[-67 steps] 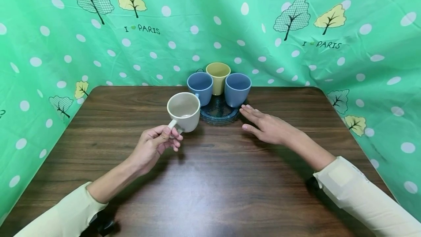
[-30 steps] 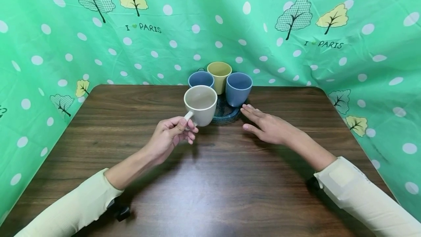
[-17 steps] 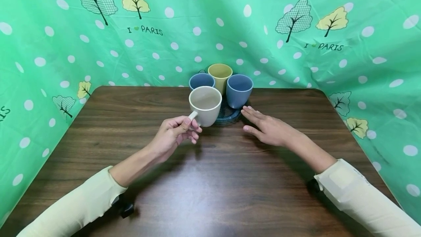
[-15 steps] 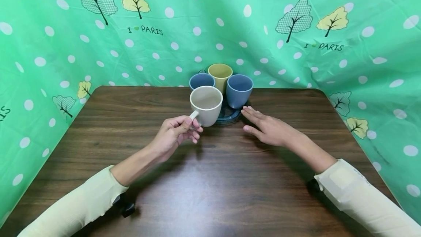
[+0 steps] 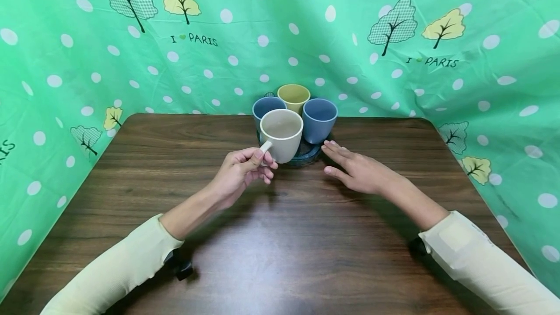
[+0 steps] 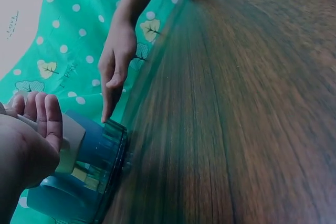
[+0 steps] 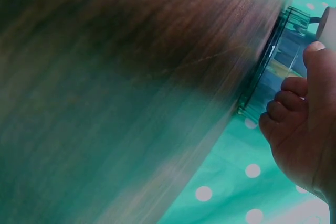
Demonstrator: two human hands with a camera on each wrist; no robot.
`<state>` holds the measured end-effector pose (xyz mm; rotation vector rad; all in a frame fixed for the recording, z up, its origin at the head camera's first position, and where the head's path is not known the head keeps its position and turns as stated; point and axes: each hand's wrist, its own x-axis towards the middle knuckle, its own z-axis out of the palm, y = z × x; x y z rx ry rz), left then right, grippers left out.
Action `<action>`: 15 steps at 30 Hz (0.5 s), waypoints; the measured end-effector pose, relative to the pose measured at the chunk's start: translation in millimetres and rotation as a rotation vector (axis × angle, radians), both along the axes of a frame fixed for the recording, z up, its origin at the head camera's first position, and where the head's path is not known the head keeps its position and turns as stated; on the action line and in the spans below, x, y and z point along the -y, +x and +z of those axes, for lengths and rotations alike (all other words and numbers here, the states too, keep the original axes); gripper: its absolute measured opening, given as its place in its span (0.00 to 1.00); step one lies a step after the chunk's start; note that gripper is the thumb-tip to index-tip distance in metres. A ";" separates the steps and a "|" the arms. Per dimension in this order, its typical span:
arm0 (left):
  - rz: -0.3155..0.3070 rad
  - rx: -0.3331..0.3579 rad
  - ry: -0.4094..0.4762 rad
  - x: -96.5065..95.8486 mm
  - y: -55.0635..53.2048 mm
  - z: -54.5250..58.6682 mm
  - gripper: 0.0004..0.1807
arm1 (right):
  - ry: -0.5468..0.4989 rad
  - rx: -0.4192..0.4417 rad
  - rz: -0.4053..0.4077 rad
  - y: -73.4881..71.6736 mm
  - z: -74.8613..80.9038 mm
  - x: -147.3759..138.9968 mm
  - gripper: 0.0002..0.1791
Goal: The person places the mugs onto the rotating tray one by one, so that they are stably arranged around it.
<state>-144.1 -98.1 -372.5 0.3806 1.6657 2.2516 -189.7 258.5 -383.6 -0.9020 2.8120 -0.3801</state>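
Note:
My left hand pinches the handle of a cream mug between thumb and fingers, mouth upward. In the head view the mug overlaps the front of a round, clear bluish tray. Two blue mugs stand on that tray, the left blue mug partly hidden behind the cream one and the right blue mug in plain sight. A yellow mug stands at the back between them. My right hand is held with straight fingers, its fingertips right at the tray's right edge, below the right blue mug.
The dark wooden table stretches out in front of the tray. Behind and on both sides hangs a green dotted cloth, close to the table's back edge.
My left hand has carried the cream mug rightward and slightly farther back, from left of the tray to over its front, covering part of the left blue mug. The right hand has stayed put.

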 end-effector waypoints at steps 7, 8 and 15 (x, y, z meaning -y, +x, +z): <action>0.001 -0.013 -0.003 -6.8 -7.7 -1.7 0.17 | -0.001 -0.001 0.002 0.2 0.5 -0.1 0.40; 0.001 -0.015 -0.003 -7.8 -9.0 -1.8 0.18 | -0.001 -0.001 0.002 0.2 0.4 -0.2 0.40; -0.008 -0.031 -0.013 -17.0 -16.7 -2.3 0.18 | -0.004 -0.005 0.005 0.3 -0.4 -0.7 0.40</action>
